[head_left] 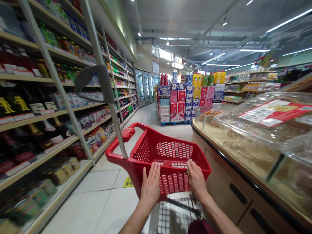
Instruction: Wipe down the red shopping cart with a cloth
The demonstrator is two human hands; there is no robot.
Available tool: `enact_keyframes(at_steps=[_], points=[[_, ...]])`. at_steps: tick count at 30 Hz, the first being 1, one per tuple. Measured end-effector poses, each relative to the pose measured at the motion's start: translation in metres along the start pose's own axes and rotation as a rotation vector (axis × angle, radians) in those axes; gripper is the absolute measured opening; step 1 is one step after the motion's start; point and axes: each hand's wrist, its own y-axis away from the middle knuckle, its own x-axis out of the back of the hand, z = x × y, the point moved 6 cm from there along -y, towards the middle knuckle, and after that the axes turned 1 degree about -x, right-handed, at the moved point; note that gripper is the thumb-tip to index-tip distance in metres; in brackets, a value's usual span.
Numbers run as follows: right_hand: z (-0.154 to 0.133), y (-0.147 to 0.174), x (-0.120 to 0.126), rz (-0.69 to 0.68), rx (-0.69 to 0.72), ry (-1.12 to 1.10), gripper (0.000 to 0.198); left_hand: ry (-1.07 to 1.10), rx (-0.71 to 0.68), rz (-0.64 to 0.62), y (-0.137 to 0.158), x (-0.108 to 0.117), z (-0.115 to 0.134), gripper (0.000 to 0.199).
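Note:
A red plastic shopping cart basket (170, 188) with slotted walls stands in front of me, its near side facing my body. My left hand (151, 183) lies against the near wall, fingers stretched out and holding nothing. On the same side, farther right, my right hand (197, 180) is at the rim. Its fingers are bent together around something small and pale that I cannot make out. Nothing shows lying in the basket. A grey pole with a looped grey handle (95, 83) rises from the cart's left end.
Shelves of bottles and cans (57, 81) line the left. A wooden counter (226, 172) borders the right, with clear plastic food boxes (273, 113) on top. Stacked drink cartons (177, 104) stand ahead, and glass-door coolers (145, 84) are farther back. White floor tiles (109, 204) run between.

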Motion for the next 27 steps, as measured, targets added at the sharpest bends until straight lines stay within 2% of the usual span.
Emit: enact_keyframes(at_steps=[2, 6, 7, 8, 11, 13, 17, 18, 19, 23, 25, 27], points=[[0.001, 0.001, 0.000, 0.032, -0.038, 0.012, 0.052, 0.003, 0.007, 0.005, 0.000, -0.001, 0.001, 0.064], [-0.026, 0.006, -0.006, 0.007, 0.205, -0.085, 0.053, -0.004, 0.018, 0.041, -0.003, 0.000, 0.000, 0.063], [-0.025, 0.006, -0.006, -0.002, 0.220, -0.081, 0.053, -0.008, 0.012, 0.057, -0.003, 0.002, -0.003, 0.063], [-0.018, 0.005, -0.004, -0.005, 0.189, -0.060, 0.052, -0.012, 0.015, 0.078, -0.004, 0.005, -0.008, 0.063], [0.014, 0.000, 0.003, 0.011, -0.049, 0.038, 0.048, -0.030, 0.059, 0.130, -0.007, 0.015, -0.029, 0.062], [0.016, -0.001, 0.003, 0.022, -0.093, 0.048, 0.047, -0.040, 0.080, 0.130, -0.008, 0.019, -0.040, 0.062], [-0.027, -0.001, -0.006, -0.021, 0.178, -0.036, 0.052, -0.036, 0.103, 0.123, -0.008, 0.019, -0.046, 0.061], [-0.031, -0.003, -0.008, -0.040, 0.199, -0.035, 0.053, -0.036, 0.098, 0.124, -0.007, 0.018, -0.046, 0.062], [-0.028, -0.005, -0.008, -0.053, 0.171, -0.017, 0.052, -0.038, 0.086, 0.124, -0.006, 0.017, -0.045, 0.062], [-0.001, -0.014, -0.002, -0.049, -0.107, 0.084, 0.046, -0.034, 0.057, 0.120, -0.004, 0.012, -0.045, 0.065], [-0.011, -0.015, -0.005, -0.042, -0.048, 0.044, 0.046, -0.032, 0.068, 0.122, -0.004, 0.011, -0.046, 0.065], [-0.031, -0.012, -0.009, -0.044, 0.125, -0.037, 0.049, -0.042, 0.072, 0.127, -0.004, 0.011, -0.047, 0.064]])
